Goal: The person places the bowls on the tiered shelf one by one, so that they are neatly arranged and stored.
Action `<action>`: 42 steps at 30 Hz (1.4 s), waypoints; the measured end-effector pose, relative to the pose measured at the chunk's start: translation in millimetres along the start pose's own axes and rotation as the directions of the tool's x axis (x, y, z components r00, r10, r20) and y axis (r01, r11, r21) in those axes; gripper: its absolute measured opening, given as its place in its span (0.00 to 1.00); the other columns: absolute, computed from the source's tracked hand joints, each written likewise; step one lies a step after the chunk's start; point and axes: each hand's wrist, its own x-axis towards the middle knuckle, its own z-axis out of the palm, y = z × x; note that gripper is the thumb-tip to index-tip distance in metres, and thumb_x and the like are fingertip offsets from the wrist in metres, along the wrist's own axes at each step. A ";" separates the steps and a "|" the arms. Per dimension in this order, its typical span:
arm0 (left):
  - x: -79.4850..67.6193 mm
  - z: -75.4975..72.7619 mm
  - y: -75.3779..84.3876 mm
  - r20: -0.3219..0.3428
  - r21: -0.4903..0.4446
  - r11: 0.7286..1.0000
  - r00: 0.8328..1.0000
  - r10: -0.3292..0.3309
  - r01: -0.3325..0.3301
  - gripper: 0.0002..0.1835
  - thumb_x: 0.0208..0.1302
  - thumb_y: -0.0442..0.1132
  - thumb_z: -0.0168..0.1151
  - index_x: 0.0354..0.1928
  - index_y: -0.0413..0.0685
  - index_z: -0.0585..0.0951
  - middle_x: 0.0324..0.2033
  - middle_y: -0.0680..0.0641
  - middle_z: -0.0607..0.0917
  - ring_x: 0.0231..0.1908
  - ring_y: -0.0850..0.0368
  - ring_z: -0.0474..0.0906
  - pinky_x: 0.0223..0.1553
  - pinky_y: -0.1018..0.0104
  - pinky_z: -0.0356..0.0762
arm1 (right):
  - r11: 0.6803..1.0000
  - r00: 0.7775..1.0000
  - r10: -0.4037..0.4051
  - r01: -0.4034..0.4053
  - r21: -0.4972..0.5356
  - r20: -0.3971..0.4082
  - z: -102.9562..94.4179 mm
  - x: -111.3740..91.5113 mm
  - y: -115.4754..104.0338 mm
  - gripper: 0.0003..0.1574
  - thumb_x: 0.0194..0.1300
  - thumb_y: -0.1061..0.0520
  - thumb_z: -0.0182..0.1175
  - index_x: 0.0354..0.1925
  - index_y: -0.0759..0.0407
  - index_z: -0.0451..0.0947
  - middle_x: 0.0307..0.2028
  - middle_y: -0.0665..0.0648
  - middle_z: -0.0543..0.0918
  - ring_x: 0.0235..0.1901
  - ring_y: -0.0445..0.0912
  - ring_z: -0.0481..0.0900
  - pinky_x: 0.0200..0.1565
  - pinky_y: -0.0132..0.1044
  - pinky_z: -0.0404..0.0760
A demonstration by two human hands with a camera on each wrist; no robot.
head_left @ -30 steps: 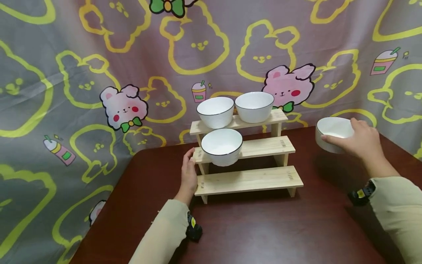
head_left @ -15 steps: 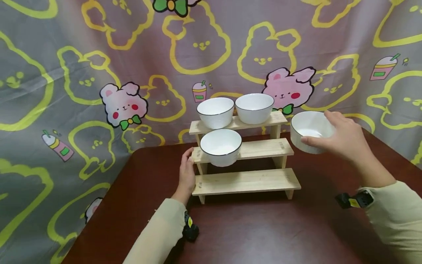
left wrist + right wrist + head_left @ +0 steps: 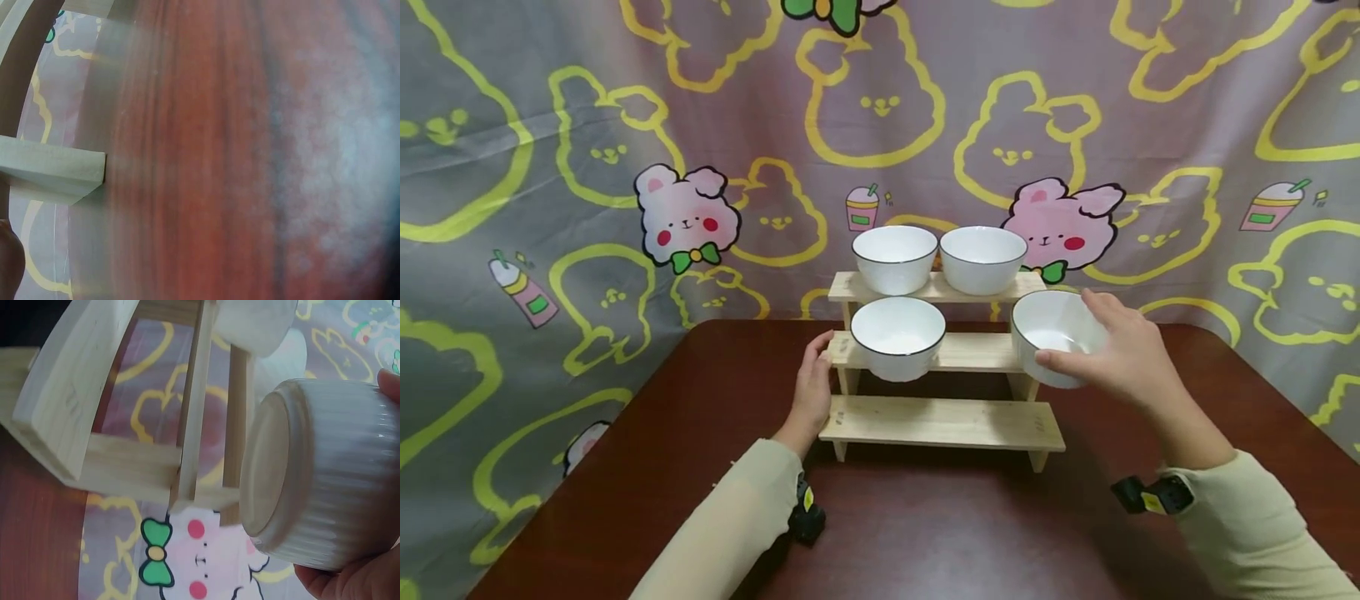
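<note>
My right hand (image 3: 1131, 354) grips a white bowl (image 3: 1048, 367) with a dark rim, thumb at the near side and fingers at the far side. This bowl is at the right end of the middle shelf of a three-step wooden rack (image 3: 940, 421); whether it touches the shelf cannot be told. In the right wrist view the bowl's (image 3: 344, 469) ribbed side and base face the rack. My left hand (image 3: 808, 400) holds the rack's middle shelf at its left end. A second white bowl (image 3: 898, 358) sits on that shelf's left part.
Two more white bowls, a left one (image 3: 895, 267) and a right one (image 3: 983, 267), stand side by side on the top shelf. The rack stands on a dark red-brown table (image 3: 925, 533). A cartoon-patterned curtain (image 3: 760, 100) hangs behind.
My right hand has carried the bowl leftward from beyond the rack's right side to the middle shelf's right end. My left hand stays at the rack. The head view has shifted slightly.
</note>
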 end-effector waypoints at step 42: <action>-2.8 3.1 3.4 -0.028 0.008 0.999 0.999 -0.039 0.040 0.23 0.68 0.33 0.34 0.64 0.42 0.64 0.60 0.39 0.69 0.53 0.57 0.67 0.52 0.74 0.62 | 0.995 0.996 0.022 -0.031 0.096 0.085 50.3 20.5 -32.7 0.60 0.40 0.34 0.68 0.64 0.64 0.62 0.58 0.66 0.69 0.54 0.64 0.65 0.49 0.56 0.68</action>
